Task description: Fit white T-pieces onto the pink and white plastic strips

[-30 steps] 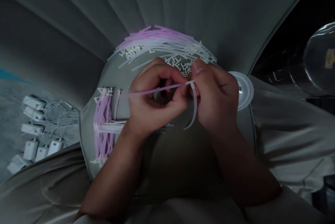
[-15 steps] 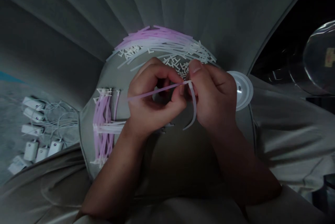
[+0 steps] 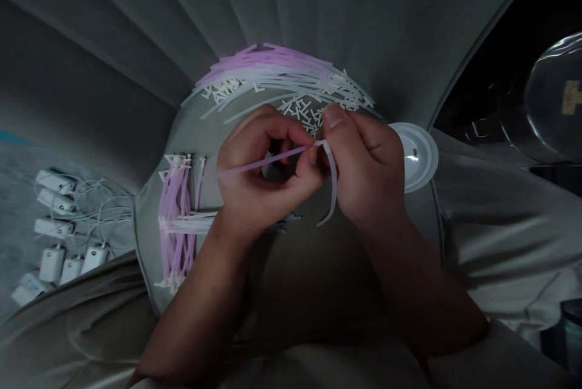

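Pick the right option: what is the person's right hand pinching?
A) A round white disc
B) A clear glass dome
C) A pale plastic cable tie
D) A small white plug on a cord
C. The right hand pinches a pale plastic cable tie near its head, and the tie's tail curves down below the fingers.

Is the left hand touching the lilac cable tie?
Touching: the head view shows the fingers of the left hand pinched on the strap of the lilac cable tie.

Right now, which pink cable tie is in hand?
The pale pink cable tie held by the left hand, its tip meeting a white cable tie at the right hand; other pink ties lie in rows.
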The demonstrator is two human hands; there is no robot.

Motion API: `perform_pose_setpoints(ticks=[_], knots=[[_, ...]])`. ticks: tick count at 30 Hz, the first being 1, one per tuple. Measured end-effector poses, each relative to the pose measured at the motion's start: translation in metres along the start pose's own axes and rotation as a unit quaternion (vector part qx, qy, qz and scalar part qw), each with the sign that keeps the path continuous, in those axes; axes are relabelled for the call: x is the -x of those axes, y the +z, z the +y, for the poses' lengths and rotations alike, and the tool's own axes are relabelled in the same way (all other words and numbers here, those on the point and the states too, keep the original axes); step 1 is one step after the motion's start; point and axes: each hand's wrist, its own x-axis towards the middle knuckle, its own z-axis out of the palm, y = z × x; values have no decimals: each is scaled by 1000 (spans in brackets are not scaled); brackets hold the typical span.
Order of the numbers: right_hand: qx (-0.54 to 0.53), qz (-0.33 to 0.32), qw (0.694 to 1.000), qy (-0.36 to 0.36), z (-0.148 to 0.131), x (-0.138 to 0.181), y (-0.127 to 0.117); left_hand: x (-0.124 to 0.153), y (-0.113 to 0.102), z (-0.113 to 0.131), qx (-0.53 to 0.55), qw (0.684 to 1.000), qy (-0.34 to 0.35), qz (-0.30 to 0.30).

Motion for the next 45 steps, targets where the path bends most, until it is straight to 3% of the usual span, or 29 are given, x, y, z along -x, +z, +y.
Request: perform_pose_setpoints(ticks=[19, 27, 39, 45], knots=[[52, 6, 998, 22, 0, 0, -2, 1, 0, 2, -34, 999, -4, 3], [6, -12, 1000, 0, 1, 1, -1, 3, -2, 0, -11, 999, -33, 10], [3, -25, 1000, -15, -1, 0, -2, 1, -1, 0, -7, 1000, -21, -7], [42, -17, 999, 20, 1, -1, -3, 1, -1, 4, -22, 999, -15, -22]])
